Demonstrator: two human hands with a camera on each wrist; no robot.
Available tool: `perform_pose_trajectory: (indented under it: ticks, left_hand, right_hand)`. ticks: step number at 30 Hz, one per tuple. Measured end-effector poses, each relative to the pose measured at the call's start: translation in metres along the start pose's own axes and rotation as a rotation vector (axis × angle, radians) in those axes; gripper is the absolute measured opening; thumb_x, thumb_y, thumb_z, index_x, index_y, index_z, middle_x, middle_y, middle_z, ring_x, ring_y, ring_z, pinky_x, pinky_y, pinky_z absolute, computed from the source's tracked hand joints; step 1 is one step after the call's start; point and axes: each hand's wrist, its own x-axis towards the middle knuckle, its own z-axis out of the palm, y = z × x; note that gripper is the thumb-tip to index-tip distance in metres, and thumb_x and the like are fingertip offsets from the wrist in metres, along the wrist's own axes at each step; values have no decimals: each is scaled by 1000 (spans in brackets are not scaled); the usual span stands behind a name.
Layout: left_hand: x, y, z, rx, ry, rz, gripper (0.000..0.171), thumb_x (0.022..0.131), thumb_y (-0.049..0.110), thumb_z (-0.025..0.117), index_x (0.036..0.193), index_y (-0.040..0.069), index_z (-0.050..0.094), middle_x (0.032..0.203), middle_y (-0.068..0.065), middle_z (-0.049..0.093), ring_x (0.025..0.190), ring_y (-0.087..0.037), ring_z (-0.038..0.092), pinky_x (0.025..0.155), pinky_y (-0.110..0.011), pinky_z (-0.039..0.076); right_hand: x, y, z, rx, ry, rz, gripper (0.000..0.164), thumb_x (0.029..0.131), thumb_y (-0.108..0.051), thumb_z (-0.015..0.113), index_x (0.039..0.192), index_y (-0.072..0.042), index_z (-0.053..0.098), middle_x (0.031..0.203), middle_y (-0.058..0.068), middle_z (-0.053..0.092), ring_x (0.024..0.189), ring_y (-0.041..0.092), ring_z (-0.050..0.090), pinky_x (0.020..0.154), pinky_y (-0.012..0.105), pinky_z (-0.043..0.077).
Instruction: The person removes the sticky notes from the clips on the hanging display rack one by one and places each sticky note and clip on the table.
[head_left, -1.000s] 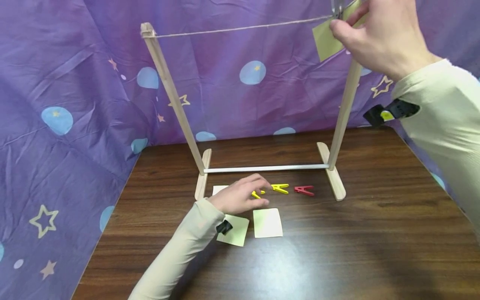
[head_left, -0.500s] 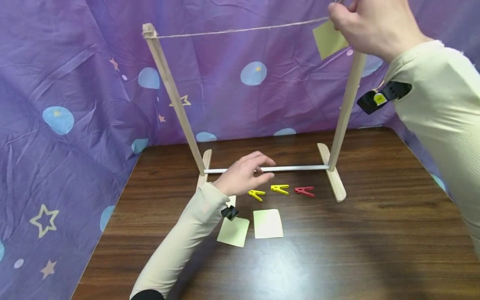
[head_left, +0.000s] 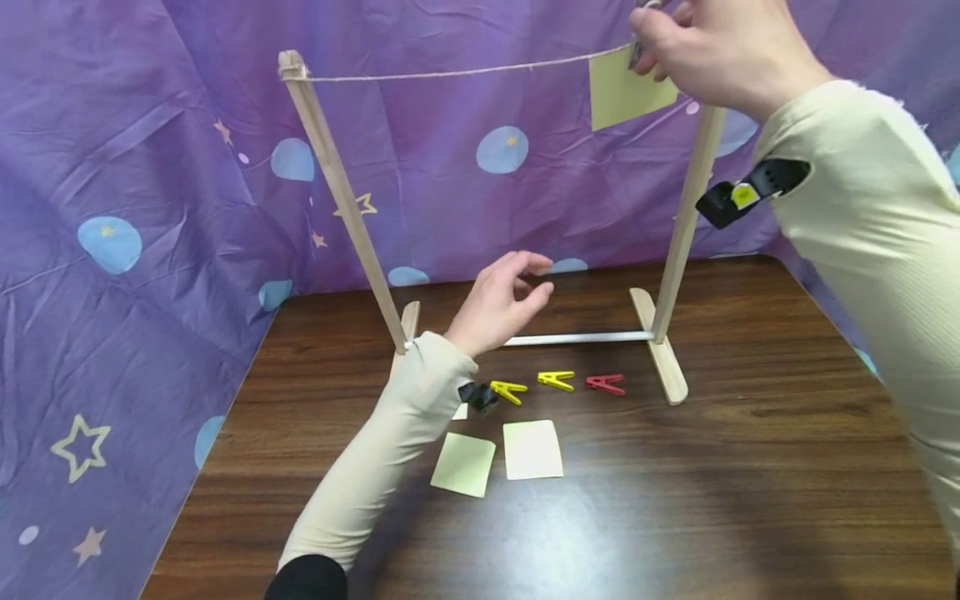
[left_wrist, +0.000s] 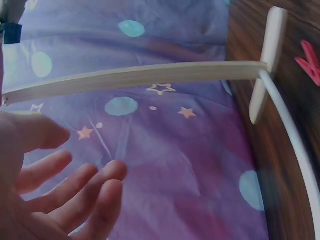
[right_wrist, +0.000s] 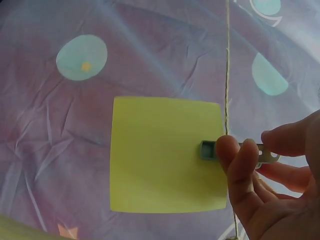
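Observation:
At the top right of the head view, my right hand [head_left: 731, 54] pinches a small grey metal clip [right_wrist: 208, 150]. The clip bites the edge of a yellow square paper note [head_left: 628, 93], which hangs at the twine [head_left: 450, 74]. In the right wrist view the note [right_wrist: 165, 155] lies flat, with its clipped edge along the twine [right_wrist: 226, 75]. My left hand [head_left: 498, 304] hovers in the air above the rack's white bottom bar [head_left: 585, 338]. Its fingers are loosely bent, and nothing is between them in the left wrist view.
Two wooden posts [head_left: 341, 192] carry the twine above the brown table [head_left: 712, 483]. Yellow clothespins [head_left: 556, 380] and a red clothespin [head_left: 605, 383] lie before the bar. Pale notes [head_left: 533, 450] lie nearer; one is mostly behind the left sleeve. A purple cloth [head_left: 420, 167] hangs behind.
My left hand has risen from near the yellow clothespins to above the bar. My right hand has shifted left along the twine, and the clipped note has moved left with it.

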Motion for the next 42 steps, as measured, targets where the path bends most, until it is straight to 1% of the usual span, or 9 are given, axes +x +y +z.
perform_pose_trajectory:
  ticks: [4, 6, 11, 17, 20, 24, 29, 37, 42]
  left_hand:
    - [16, 9, -3, -102, 80, -64, 33, 91, 12, 62, 124, 6, 58, 117, -12, 66, 89, -21, 70, 80, -25, 56]
    - [25, 14, -4, -164, 113, -114, 36, 92, 12, 62, 127, 8, 56, 120, -10, 65, 92, -20, 70, 77, -23, 56]
    - [49, 27, -7, -415, 219, -228, 43, 92, 8, 61, 134, 9, 51, 125, -10, 62, 93, -22, 70, 69, -27, 59]
    - [73, 39, -12, -637, 327, -275, 51, 91, 2, 60, 139, 6, 45, 130, -13, 57, 94, -29, 69, 68, -31, 59]
    - [80, 44, -17, -684, 353, -301, 51, 92, 3, 60, 140, 8, 44, 128, -10, 57, 88, -26, 69, 69, -33, 59]
    - [88, 47, -21, -752, 386, -293, 38, 93, 1, 58, 130, 2, 52, 118, -14, 62, 79, -19, 68, 65, -28, 58]
    - [92, 46, -20, -820, 410, -285, 19, 95, 2, 56, 112, -6, 59, 105, -21, 67, 73, -14, 67, 62, -25, 56]
    - [94, 44, -21, -895, 464, -262, 14, 95, 2, 56, 104, -8, 60, 98, -24, 69, 65, -10, 65, 59, -24, 55]
    - [94, 45, -21, -890, 466, -276, 14, 95, 1, 56, 105, -8, 60, 100, -25, 69, 66, -11, 65, 60, -25, 55]
  right_hand:
    - [2, -4, 7, 59, -13, -7, 5, 97, -25, 52, 102, -27, 54, 73, -23, 60, 63, -7, 59, 55, 11, 42]
    - [2, -6, 11, 95, -23, -5, 12, 97, -23, 53, 109, -23, 54, 82, -19, 59, 63, -5, 60, 58, 11, 44]
    - [4, -11, 20, 175, -38, -27, 35, 96, -19, 55, 129, -10, 48, 98, -12, 51, 61, -3, 61, 58, 10, 48]
    - [3, -17, 26, 147, -51, -90, 40, 97, -19, 55, 133, -4, 47, 101, -12, 51, 62, 0, 62, 59, 14, 48]
    - [3, -19, 28, 150, -64, -95, 44, 97, -19, 55, 136, -1, 45, 104, -11, 52, 63, 1, 63, 59, 15, 49]
    - [5, -22, 31, 181, -87, -73, 46, 96, -20, 57, 135, 0, 44, 107, -10, 52, 64, 2, 64, 59, 15, 49]
    - [6, -23, 32, 189, -97, -71, 34, 94, -17, 60, 123, -7, 48, 103, -9, 53, 67, 4, 63, 58, 15, 49]
    - [8, -22, 29, 154, -81, -49, 33, 85, -15, 72, 112, -16, 52, 106, -12, 54, 88, 6, 62, 64, 13, 51]
    - [8, -22, 28, 112, -57, -53, 36, 82, -15, 74, 112, -17, 56, 103, -15, 56, 87, 3, 60, 73, 14, 48]
